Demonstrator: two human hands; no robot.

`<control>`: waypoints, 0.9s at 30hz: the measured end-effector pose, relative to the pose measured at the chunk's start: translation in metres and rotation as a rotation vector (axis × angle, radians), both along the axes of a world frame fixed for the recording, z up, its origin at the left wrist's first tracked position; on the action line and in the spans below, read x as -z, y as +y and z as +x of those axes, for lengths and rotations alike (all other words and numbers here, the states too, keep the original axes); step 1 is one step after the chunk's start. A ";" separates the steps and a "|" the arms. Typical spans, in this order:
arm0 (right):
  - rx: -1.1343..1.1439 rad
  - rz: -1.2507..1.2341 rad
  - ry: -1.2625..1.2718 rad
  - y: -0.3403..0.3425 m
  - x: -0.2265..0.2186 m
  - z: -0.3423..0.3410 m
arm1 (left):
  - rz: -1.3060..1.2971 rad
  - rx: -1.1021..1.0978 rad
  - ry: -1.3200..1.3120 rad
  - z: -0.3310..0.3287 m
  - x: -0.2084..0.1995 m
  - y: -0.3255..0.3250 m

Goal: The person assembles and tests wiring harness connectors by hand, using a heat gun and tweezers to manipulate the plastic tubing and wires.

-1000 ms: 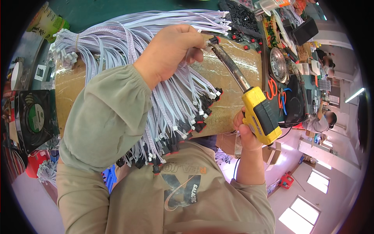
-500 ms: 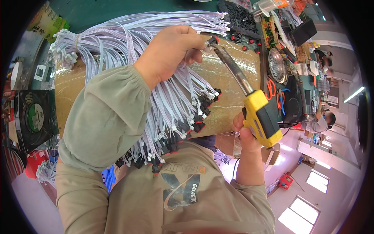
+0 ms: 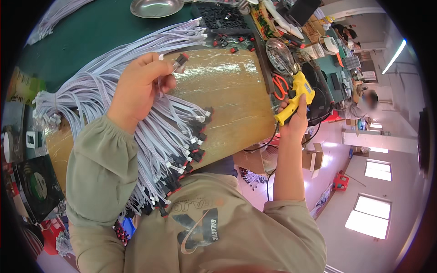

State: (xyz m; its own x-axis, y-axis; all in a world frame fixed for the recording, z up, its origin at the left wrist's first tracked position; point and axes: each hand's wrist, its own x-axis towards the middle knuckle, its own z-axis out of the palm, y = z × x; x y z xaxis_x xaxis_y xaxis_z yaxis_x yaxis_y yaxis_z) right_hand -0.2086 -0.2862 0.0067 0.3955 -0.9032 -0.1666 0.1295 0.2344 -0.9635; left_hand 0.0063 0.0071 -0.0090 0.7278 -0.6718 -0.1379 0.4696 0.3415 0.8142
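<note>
My left hand (image 3: 139, 88) is raised over the cable bundle, thumb and fingers pinched on a white cable. A red-and-black rocker switch (image 3: 182, 59) with a clear sleeve behind it sticks out past the fingertips. My right hand (image 3: 295, 119) is wrapped around the grip of a yellow pistol-shaped heat gun (image 3: 300, 88), to the right of the board. Its front end is over a round metal dish, and its barrel is hard to make out. Beneath my left hand lie many white ribbon cables (image 3: 148, 150), several ending in black-and-red switches (image 3: 195, 152) along the board's near side.
A wrapped brown board (image 3: 227, 104) rests on the green table (image 3: 107, 34). Loose switches (image 3: 234, 50) lie by a dark tray (image 3: 223, 18) of small black parts. Orange-handled scissors (image 3: 280, 87) and a metal dish (image 3: 280, 57) are at right, a fan (image 3: 38, 186) at left.
The heat gun has swung away from the switch, to the right, over the metal dish. My left hand still holds the switch's cable. The whole view has shifted.
</note>
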 end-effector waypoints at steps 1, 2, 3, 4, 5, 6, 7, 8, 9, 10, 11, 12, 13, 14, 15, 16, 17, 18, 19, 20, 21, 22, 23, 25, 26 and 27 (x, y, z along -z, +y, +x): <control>-0.001 0.017 -0.001 -0.008 0.004 -0.003 | 0.003 0.009 0.005 0.000 0.000 0.001; -0.004 0.037 -0.001 -0.015 0.007 -0.005 | 0.009 0.015 0.010 0.001 -0.001 0.000; -0.002 0.046 -0.005 -0.021 0.009 -0.007 | 0.017 0.017 0.006 0.001 -0.001 -0.001; -0.005 0.068 -0.008 -0.027 0.011 -0.009 | -0.008 0.032 -0.001 0.001 0.000 -0.001; -0.009 0.093 -0.010 -0.034 0.014 -0.013 | -0.031 0.046 -0.007 0.001 0.000 -0.001; -0.071 0.104 -0.034 -0.046 0.018 -0.022 | -0.014 0.045 -0.012 0.001 -0.003 -0.002; -0.111 0.130 -0.019 -0.047 0.016 -0.022 | -0.028 0.044 -0.023 -0.001 -0.004 -0.004; -0.150 0.157 -0.005 -0.047 0.013 -0.022 | -0.043 0.043 -0.034 -0.001 -0.003 -0.004; -0.145 0.147 0.109 -0.048 0.007 -0.024 | -0.036 0.052 -0.041 0.001 -0.001 -0.004; -0.127 0.092 0.250 -0.046 0.003 -0.025 | -0.020 0.049 -0.042 0.001 -0.002 -0.004; -0.117 0.060 0.342 -0.043 -0.001 -0.023 | -0.024 0.030 -0.037 0.001 -0.003 -0.004; -0.104 0.025 0.436 -0.041 -0.005 -0.022 | -0.031 0.015 -0.031 0.000 -0.004 -0.004; -0.106 0.033 0.436 -0.044 -0.006 -0.023 | -0.023 0.015 -0.030 -0.001 -0.004 -0.004; -0.118 -0.089 0.658 -0.048 -0.007 -0.026 | -0.016 0.018 -0.044 -0.002 -0.005 -0.004; -0.128 -0.215 0.880 -0.050 -0.008 -0.027 | -0.012 0.022 -0.057 -0.003 -0.006 -0.004; -0.129 -0.210 0.881 -0.048 -0.007 -0.028 | -0.007 0.023 -0.056 -0.003 -0.006 -0.003; -0.121 -0.285 0.925 -0.047 -0.007 -0.029 | 0.025 0.049 -0.113 -0.003 -0.006 -0.002; -0.116 -0.361 0.967 -0.043 -0.008 -0.027 | 0.058 0.073 -0.170 -0.003 -0.006 -0.001; -0.121 -0.359 0.969 -0.039 -0.011 -0.026 | 0.062 0.072 -0.167 -0.003 -0.007 -0.001; -0.107 -0.434 1.082 -0.034 -0.017 -0.024 | 0.071 0.070 -0.172 -0.005 -0.009 -0.001; -0.093 -0.511 1.193 -0.030 -0.020 -0.022 | 0.080 0.067 -0.179 -0.006 -0.010 0.000; -0.097 -0.510 1.192 -0.029 -0.018 -0.022 | 0.084 0.065 -0.178 -0.007 -0.011 0.000; -0.056 -0.702 1.098 -0.028 -0.017 -0.022 | 0.067 0.081 -0.196 -0.007 -0.012 0.000; -0.077 -0.843 0.847 -0.012 -0.025 -0.016 | 0.048 0.109 -0.212 -0.010 -0.013 -0.003; -0.178 -0.770 0.671 0.001 -0.026 -0.007 | 0.060 0.110 -0.222 -0.011 -0.014 -0.003; -0.265 -0.698 0.499 0.015 -0.028 0.001 | 0.065 0.118 -0.234 -0.012 -0.014 -0.005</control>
State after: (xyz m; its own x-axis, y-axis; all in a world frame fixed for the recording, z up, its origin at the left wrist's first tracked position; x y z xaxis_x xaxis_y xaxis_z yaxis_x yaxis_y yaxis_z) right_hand -0.2075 -0.2708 0.0349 0.6342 -0.7525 0.1775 -0.3173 -0.4627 -0.8278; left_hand -0.0061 0.0023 0.0055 0.6624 -0.7488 -0.0209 0.2993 0.2389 0.9238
